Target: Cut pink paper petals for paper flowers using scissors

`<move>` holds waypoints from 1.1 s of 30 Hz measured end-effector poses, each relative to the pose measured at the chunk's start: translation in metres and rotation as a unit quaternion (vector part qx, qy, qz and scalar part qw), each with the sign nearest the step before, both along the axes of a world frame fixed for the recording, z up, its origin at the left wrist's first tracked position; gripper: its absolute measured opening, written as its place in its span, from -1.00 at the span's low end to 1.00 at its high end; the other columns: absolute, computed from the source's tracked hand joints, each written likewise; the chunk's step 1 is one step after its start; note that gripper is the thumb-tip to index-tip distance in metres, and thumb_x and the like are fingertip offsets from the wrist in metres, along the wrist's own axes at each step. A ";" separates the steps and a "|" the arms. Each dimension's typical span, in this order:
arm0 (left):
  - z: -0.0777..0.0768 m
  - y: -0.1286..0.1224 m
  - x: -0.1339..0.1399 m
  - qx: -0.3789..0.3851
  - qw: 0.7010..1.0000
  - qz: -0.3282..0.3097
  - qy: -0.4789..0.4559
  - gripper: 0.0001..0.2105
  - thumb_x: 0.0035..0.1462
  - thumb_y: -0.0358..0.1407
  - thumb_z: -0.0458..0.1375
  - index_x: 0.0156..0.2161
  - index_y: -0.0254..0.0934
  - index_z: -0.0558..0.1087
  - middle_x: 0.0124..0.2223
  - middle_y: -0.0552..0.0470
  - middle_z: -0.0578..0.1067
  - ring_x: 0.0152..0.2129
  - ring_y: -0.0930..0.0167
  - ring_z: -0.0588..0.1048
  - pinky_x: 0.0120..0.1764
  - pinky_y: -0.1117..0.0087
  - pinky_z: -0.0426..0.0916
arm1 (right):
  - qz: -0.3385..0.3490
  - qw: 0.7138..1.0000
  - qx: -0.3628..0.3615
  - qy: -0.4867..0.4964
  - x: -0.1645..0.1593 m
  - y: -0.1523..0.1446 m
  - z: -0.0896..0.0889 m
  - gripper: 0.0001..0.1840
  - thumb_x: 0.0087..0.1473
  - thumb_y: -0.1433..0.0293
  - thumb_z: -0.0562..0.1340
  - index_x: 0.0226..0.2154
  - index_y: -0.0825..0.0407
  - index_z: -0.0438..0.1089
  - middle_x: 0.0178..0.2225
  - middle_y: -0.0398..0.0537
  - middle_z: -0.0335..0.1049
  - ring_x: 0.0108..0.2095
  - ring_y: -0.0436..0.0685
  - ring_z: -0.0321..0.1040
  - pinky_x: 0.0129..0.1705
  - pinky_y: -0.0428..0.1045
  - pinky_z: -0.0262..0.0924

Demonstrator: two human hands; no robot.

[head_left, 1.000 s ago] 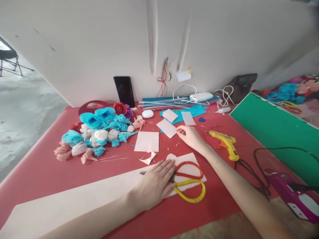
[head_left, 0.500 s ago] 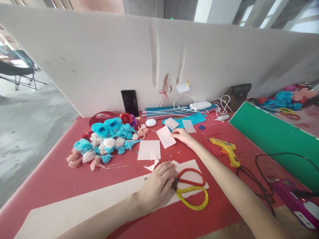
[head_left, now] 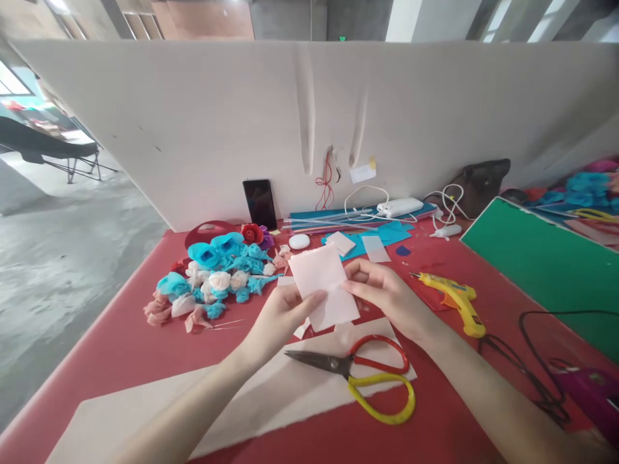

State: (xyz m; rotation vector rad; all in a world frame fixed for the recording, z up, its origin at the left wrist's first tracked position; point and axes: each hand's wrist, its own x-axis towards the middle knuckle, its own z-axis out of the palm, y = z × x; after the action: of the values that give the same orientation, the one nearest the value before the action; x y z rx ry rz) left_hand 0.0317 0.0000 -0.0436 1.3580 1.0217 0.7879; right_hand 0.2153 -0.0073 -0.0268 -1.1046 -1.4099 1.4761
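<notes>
Between both hands a pale pink piece of paper (head_left: 322,277) is held up off the table. My left hand (head_left: 283,312) grips its lower left side, thumb on the front. At its right edge my right hand (head_left: 380,290) pinches it with thumb and fingers. Below them, scissors (head_left: 338,365) with one red and one yellow handle lie on a long pale paper strip (head_left: 261,399). Another pale square sheet (head_left: 285,281) and small scraps (head_left: 302,329) are partly hidden behind the left hand and the held paper.
Blue, white and pink paper flowers (head_left: 213,277) are heaped at the left. A yellow glue gun (head_left: 457,296) lies to the right, its cord running past a green board (head_left: 541,264). A phone (head_left: 260,203) leans on the white partition (head_left: 217,122). Small folded paper (head_left: 341,243) lies behind.
My right hand has lifted the pale pink paper from the table toward me. My left hand has left the scissors and now holds the paper too. The view has shifted slightly.
</notes>
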 end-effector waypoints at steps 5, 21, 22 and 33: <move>0.006 -0.012 -0.005 -0.007 1.000 -0.022 0.011 -0.71 0.06 -0.14 0.10 -0.51 -0.34 0.42 -0.55 0.10 0.40 -0.58 0.51 0.33 -0.43 0.50 0.25 | 0.048 0.999 -0.014 -0.014 0.005 -0.006 0.006 -0.88 0.06 0.34 0.15 -0.29 0.01 0.26 -0.60 -0.26 0.21 -0.57 -0.05 0.17 -0.36 -0.07 0.19; 0.004 -0.015 -0.019 -0.049 0.995 -0.060 -0.069 -0.77 0.03 -0.16 0.14 -0.26 -0.27 0.46 -0.30 0.02 0.50 -0.33 0.37 0.46 -0.29 0.44 0.36 | 0.123 0.986 -0.107 0.026 0.012 -0.018 0.009 -0.56 -0.01 0.45 0.18 -0.01 -0.01 0.23 -0.60 -0.24 0.32 -0.69 -0.12 0.15 -0.65 -0.21 0.06; 0.006 -0.013 -0.018 -0.053 0.995 -0.063 -0.056 -0.78 0.01 -0.19 0.17 -0.27 -0.28 0.46 -0.32 0.03 0.50 -0.37 0.39 0.46 -0.34 0.46 0.36 | 0.133 0.985 -0.113 0.011 0.012 -0.017 0.008 -0.54 0.00 0.44 0.18 0.01 -0.03 0.21 -0.60 -0.25 0.32 -0.70 -0.12 0.14 -0.67 -0.22 0.03; 0.008 -0.013 -0.013 -0.029 0.995 0.025 -0.090 -0.85 0.01 -0.25 0.18 -0.34 -0.30 0.49 -0.42 0.07 0.54 -0.47 0.43 0.50 -0.38 0.46 0.41 | 0.042 0.995 -0.006 -0.088 0.003 -0.017 0.013 -0.93 -0.02 0.37 0.23 -0.45 0.03 0.34 -0.49 -0.18 0.34 -0.48 -0.01 0.32 -0.51 -0.18 0.19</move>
State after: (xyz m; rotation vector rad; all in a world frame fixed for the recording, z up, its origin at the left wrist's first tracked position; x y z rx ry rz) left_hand 0.0191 -0.0132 -0.0360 1.1932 0.9332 0.8950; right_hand 0.2182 -0.0239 -0.0141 -1.2201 -1.5866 1.4760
